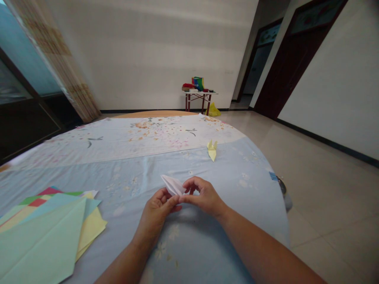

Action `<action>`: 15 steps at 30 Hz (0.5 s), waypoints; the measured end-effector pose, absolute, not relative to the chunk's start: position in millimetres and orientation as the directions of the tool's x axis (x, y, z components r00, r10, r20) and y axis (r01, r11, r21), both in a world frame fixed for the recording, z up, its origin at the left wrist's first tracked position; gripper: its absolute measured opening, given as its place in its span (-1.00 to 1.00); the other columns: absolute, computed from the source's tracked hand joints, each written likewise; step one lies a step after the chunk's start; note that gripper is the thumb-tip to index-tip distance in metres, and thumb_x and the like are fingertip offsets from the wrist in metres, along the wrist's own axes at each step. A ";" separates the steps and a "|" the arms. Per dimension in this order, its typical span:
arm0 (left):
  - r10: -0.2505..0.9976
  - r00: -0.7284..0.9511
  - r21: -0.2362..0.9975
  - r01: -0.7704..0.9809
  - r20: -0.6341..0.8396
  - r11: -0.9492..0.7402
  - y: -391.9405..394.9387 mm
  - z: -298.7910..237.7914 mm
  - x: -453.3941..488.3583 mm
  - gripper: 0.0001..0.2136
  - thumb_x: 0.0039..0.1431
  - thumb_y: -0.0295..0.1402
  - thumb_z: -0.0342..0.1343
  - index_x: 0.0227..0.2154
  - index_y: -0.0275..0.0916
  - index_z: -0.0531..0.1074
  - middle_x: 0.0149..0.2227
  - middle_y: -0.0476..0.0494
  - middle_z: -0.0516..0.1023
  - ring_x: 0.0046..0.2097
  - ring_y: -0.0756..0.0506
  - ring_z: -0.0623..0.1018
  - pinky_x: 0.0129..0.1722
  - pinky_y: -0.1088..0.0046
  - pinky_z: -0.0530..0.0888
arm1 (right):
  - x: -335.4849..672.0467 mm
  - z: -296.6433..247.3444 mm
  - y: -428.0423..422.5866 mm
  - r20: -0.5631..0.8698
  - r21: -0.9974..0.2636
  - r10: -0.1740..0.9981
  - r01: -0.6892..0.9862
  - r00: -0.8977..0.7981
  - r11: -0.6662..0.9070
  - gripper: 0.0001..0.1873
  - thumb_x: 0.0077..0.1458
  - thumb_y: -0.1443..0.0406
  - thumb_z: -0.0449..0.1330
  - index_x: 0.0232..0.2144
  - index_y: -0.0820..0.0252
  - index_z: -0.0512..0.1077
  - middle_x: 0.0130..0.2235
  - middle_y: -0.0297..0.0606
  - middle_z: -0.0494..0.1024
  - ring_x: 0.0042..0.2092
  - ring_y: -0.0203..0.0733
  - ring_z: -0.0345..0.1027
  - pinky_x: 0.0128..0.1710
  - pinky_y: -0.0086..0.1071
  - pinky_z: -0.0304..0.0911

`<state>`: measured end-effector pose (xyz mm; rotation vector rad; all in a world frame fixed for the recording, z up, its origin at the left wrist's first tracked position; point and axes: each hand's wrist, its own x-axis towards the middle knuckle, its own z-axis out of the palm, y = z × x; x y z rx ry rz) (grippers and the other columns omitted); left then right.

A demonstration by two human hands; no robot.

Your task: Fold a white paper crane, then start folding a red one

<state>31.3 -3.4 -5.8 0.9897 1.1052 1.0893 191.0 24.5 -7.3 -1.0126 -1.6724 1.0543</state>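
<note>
A small piece of folded white paper [172,185] with a pointed tip is held just above the cloth, its tip toward the upper left. My left hand [161,205] grips its lower edge between thumb and fingers. From the other side, my right hand [203,194] pinches the right end, the thumbs close together. The fingers hide the lower part of the paper. Farther off, a yellow folded paper figure [212,150] with upright points rests on the cloth.
A pile of coloured paper sheets [44,236] lies at the left. Blue and white floral cloths [118,173] cover the round table. Beyond it, a small folding table [201,93] stands by the wall with a colourful bag [198,83] and other items; a yellow plastic bag [213,110] is on the floor.
</note>
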 end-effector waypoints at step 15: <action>0.987 0.067 0.971 -0.180 -0.149 0.159 -2.8 -8.5 30.3 -0.64 -0.10 -0.23 0.23 -0.22 -0.28 0.40 -0.29 -0.17 0.55 -0.25 -0.13 0.55 -0.32 0.42 0.46 | 192.2 -12.5 28.1 0.204 -0.971 0.939 0.067 -0.277 0.231 -0.75 -0.08 0.21 0.23 -0.34 0.24 0.38 -0.40 -0.33 0.46 -0.38 -0.34 0.30 -0.32 -0.43 0.23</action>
